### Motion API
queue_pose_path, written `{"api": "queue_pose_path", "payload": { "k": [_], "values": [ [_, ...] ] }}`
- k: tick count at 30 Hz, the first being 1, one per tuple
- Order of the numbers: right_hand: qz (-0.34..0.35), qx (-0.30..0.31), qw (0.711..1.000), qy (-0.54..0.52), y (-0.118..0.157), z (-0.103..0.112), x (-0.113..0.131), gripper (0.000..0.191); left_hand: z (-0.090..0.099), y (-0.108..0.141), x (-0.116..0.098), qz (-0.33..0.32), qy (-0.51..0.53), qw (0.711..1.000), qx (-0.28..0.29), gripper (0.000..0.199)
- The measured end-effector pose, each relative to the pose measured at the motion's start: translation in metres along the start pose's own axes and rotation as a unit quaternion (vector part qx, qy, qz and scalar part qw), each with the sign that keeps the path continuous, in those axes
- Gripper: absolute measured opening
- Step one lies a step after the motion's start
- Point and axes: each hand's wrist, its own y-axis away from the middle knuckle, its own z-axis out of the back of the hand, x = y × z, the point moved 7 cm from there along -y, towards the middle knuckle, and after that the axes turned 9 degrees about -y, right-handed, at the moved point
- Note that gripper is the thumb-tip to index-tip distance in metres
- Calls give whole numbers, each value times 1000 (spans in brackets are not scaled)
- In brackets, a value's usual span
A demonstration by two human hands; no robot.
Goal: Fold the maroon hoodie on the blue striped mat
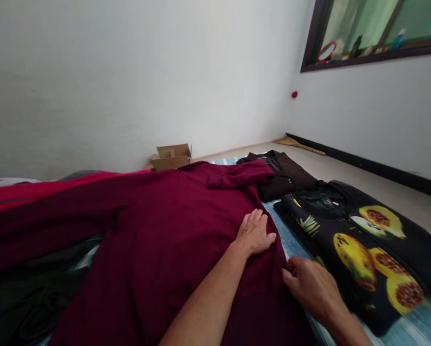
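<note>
A maroon long-sleeved top (179, 226) lies spread out in front of me. One sleeve reaches to the left, and the other is folded across near the top's far right corner. My left hand (254, 232) rests flat on the fabric close to the right side, fingers stretched out. Just right of it, my right hand (312, 286) has its fingers curled and pinched at the top's right edge. The fingertips there are partly hidden. Beside my right hand lies a folded black garment with a yellow papaya print (363, 250).
A folded dark brown jacket (290, 173) lies beyond the printed garment. Red (60, 187) and dark green clothes (31, 288) lie at the left. A light blue sheet (290, 235) shows beneath. Against the walls are a cardboard box (172, 161) and a broom-like object (298, 144).
</note>
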Motion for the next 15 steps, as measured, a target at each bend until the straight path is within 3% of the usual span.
{"api": "queue_pose_path", "payload": {
  "k": [6,15],
  "values": [
    [-5,16,999,44,3,-3,7,27,0,3,1,6,12,1000,-1,67],
    [-26,40,999,17,-3,-4,-7,24,-4,8,0,15,41,999,32,81]
  ]
}}
